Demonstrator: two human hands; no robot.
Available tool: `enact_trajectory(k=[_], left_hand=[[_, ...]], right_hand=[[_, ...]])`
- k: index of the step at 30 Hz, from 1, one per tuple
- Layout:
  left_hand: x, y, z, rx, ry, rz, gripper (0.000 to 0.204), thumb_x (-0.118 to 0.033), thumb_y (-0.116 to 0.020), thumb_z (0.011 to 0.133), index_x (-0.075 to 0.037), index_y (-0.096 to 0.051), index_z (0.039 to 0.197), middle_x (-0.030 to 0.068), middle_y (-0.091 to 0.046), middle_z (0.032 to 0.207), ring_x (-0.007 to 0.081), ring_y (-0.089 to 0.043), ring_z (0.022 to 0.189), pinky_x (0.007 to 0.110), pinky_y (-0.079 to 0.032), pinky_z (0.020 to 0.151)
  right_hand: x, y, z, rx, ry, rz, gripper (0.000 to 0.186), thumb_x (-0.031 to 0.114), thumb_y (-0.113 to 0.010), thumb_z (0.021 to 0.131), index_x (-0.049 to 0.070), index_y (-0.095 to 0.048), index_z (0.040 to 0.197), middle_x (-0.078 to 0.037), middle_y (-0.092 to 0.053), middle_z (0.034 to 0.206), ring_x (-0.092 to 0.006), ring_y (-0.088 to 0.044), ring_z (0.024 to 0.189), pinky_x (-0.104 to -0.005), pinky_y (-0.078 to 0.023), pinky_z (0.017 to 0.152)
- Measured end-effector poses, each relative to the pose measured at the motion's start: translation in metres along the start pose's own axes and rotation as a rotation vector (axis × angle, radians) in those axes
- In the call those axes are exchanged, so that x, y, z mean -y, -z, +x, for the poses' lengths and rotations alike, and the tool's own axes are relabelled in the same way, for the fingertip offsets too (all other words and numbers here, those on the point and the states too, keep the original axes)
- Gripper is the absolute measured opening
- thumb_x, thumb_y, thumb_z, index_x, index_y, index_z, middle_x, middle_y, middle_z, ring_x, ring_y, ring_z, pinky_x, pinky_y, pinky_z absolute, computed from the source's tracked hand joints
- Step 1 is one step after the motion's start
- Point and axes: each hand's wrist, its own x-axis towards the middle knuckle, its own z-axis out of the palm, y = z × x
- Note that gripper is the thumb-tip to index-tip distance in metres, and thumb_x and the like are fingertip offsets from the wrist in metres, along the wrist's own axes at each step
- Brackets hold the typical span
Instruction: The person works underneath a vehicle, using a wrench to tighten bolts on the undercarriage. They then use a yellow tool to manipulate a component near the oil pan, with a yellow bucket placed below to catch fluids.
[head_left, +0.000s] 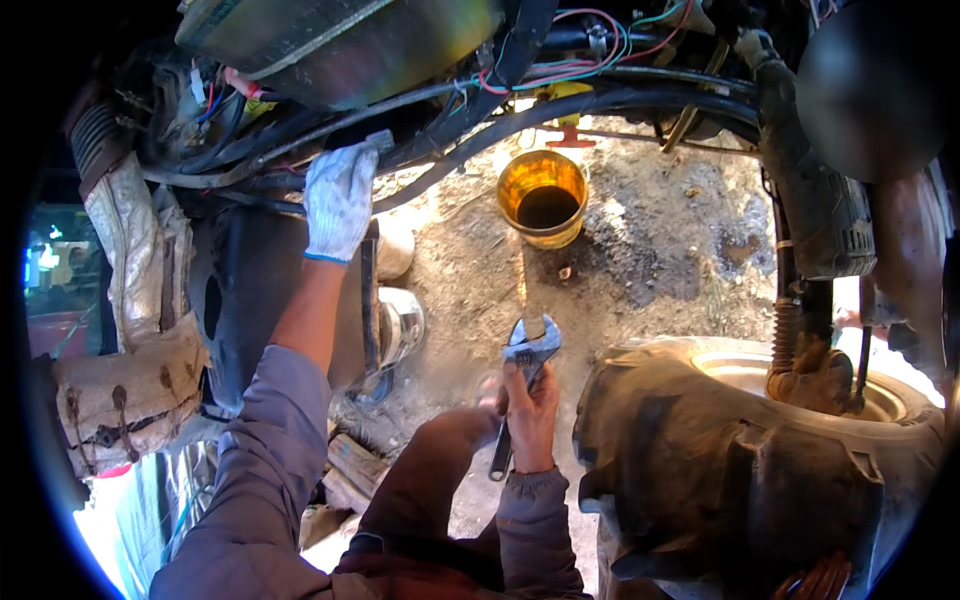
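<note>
My left hand (pixel 340 200), in a white knit glove with a blue cuff edge, reaches up to the machine's underside. Its fingers curl over a dark bar (pixel 240 180), with the fingertips hidden; a small grey piece (pixel 380 140) shows beside them. Bare, my right hand (pixel 532 415) is closed round the handle of an adjustable wrench (pixel 532 345). The wrench's jaws point away from me and touch nothing. Beyond it, a yellow bucket (pixel 545 228) with dark liquid inside stands on the ground, below a yellow and red fitting (pixel 568 125).
A large tyre (pixel 720 470) fills the right side, with what looks like another person's fingers (pixel 815 580) at its lower edge. White buckets (pixel 402 325) stand left of centre. Hoses and coloured wires (pixel 600 60) cross overhead. Dark wet patches (pixel 650 260) stain the dirt ground.
</note>
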Motion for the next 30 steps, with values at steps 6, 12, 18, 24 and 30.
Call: enact_trajectory(k=[6, 12, 18, 24, 30], left_hand=[[0.009, -0.013, 0.004, -0.026, -0.052, 0.000, 0.029, -0.023, -0.046, 0.098, -0.003, -0.067, 0.096, 0.0150, -0.066, 0.091, 0.0358, -0.060, 0.086, 0.045, -0.044, 0.080], [0.011, -0.026, 0.008, -0.088, -0.066, 0.084, 0.027, -0.024, -0.050, 0.094, -0.009, -0.071, 0.097, 0.0104, -0.067, 0.083, 0.0315, -0.061, 0.077, 0.044, -0.045, 0.075], [0.024, -0.035, 0.008, -0.040, -0.166, 0.289, 0.017, -0.012, -0.051, 0.092, -0.003, -0.065, 0.097, 0.0118, -0.068, 0.086, 0.0320, -0.061, 0.071, 0.044, -0.047, 0.069], [0.013, -0.030, 0.000, -0.150, -0.076, 0.212, 0.024, -0.017, -0.048, 0.095, -0.003, -0.067, 0.093, 0.0130, -0.067, 0.080, 0.0319, -0.060, 0.072, 0.043, -0.046, 0.069], [-0.010, -0.016, -0.011, -0.220, 0.063, 0.076, 0.023, -0.017, -0.052, 0.095, -0.003, -0.068, 0.088, 0.0141, -0.065, 0.076, 0.0332, -0.059, 0.072, 0.043, -0.046, 0.071]], right_hand=[[0.000, -0.003, 0.009, -0.037, 0.029, -0.017, 0.021, 0.024, -0.064, 0.094, 0.008, -0.053, 0.087, 0.002, -0.050, 0.059, -0.0062, -0.046, 0.049, -0.0242, -0.037, 0.045], [-0.016, 0.001, 0.017, -0.070, 0.056, -0.008, 0.013, 0.018, -0.065, 0.093, 0.008, -0.056, 0.092, 0.005, -0.050, 0.064, -0.0038, -0.044, 0.052, -0.0224, -0.035, 0.046], [-0.026, -0.009, 0.044, -0.009, 0.030, 0.014, 0.018, 0.022, -0.065, 0.094, 0.009, -0.054, 0.089, 0.001, -0.051, 0.061, -0.0083, -0.048, 0.049, -0.0242, -0.039, 0.045], [-0.048, -0.004, 0.082, 0.033, 0.054, 0.019, 0.018, 0.024, -0.065, 0.094, 0.009, -0.055, 0.092, 0.003, -0.051, 0.063, -0.0068, -0.046, 0.049, -0.0243, -0.036, 0.044], [-0.075, -0.001, 0.117, 0.068, 0.096, -0.011, 0.019, 0.024, -0.064, 0.094, 0.008, -0.057, 0.099, 0.002, -0.053, 0.065, -0.0075, -0.051, 0.053, -0.0230, -0.041, 0.048]])
